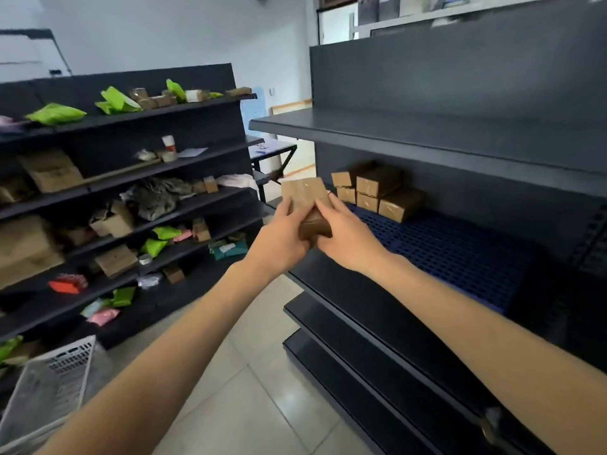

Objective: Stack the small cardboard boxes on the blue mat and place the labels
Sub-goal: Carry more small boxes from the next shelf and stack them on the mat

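Because both hands clamp it, left hand [285, 232] and right hand [345, 236], the cardboard box [307, 196] rides level (probably) toward the stacked boxes [377, 192] on the blue mat [460, 247].

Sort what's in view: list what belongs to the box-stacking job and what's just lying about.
Belongs to the job:
- held cardboard boxes, gripped between left hand and right hand
- stacked boxes already on the mat
- blue mat

Just lying about:
- green pouches on the far shelving
- white basket on the floor
- tape roll
- red packet
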### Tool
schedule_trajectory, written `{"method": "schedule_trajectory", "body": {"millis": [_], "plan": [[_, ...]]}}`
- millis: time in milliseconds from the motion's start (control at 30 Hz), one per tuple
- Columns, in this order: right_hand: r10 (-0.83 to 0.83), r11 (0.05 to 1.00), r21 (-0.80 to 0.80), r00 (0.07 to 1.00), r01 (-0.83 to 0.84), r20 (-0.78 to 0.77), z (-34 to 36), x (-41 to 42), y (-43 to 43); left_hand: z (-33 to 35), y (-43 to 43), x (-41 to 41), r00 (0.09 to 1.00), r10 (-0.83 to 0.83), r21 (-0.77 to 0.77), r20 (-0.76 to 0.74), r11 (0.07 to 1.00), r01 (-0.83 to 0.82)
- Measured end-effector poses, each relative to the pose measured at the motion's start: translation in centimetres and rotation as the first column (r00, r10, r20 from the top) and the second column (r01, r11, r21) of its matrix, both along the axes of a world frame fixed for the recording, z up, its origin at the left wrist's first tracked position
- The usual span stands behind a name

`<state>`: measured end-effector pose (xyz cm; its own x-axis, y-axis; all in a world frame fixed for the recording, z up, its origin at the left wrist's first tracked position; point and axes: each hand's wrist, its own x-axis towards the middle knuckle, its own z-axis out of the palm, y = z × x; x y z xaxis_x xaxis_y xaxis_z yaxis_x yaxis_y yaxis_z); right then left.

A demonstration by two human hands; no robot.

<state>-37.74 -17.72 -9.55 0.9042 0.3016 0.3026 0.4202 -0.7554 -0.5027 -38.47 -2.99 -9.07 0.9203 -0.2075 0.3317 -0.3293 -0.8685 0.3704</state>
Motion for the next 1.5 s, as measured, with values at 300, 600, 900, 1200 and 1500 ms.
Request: {"method": "schedule_trajectory", "body": {"millis": [300,600,900,1200,1500], "plan": [[-0.283,0.957,0.045,0.957,0.286,-0.056,-4.6,12.6,-8.3,-5.8,-8.3,16.6,0.971,-0.237,-0.067,-0.004,0.969,0.237],[-0.565,0.813,0.084,0.815,0.577,-0.13,-5.7,22.2,-15.9,-6.4,-17.9,30.4,0.863,-0.505,0.091,0.01,0.86,0.503],[-0.7,0.709,-0.009,0.701,0.705,-0.136,-9.1,27.8,-14.5,-7.7,-12.5,41.3,0.879,-0.461,0.272,0.119,0.867,0.418],[-0.763,0.638,-0.253,0.642,0.727,-0.077,-9.5,32.1,-13.1,-9.2,-7.7,50.1,0.867,-0.498,0.324,0.028,0.825,0.464],[-0.802,0.55,-0.446,0.595,0.706,-0.047,-9.5,34.1,-10.2,-10.8,-9.1,51.9,0.737,-0.67,0.343,0.087,0.715,0.609]]}}
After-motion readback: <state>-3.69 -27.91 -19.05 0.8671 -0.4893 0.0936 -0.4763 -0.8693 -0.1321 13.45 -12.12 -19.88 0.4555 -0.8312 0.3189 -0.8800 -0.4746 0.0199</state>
